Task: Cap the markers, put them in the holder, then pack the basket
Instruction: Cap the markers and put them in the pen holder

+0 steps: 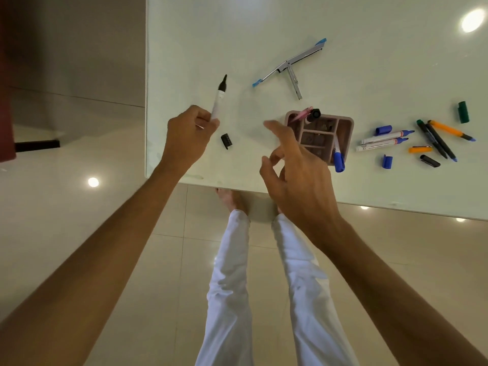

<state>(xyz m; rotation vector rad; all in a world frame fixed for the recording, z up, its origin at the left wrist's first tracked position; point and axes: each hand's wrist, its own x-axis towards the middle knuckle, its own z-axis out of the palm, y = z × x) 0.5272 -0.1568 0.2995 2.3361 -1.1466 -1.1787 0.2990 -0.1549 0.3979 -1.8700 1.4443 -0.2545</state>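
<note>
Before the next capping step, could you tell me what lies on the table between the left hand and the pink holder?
In the head view, a loose black cap lies on the table between the left hand and the pink holder; the right hand also hovers there.

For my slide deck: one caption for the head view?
Left hand holds an uncapped black marker; its cap lies beside the pink holder.

My left arm runs up from the lower left corner of the frame to centre-left; my left hand (188, 136) is curled, back to the camera, fingers pinching a marker (218, 100) that points up the frame; my right arm rises from the lower right; my right hand (295, 175) hovers at centre, fingers loosely spread, forefinger extended, holding nothing.
</note>
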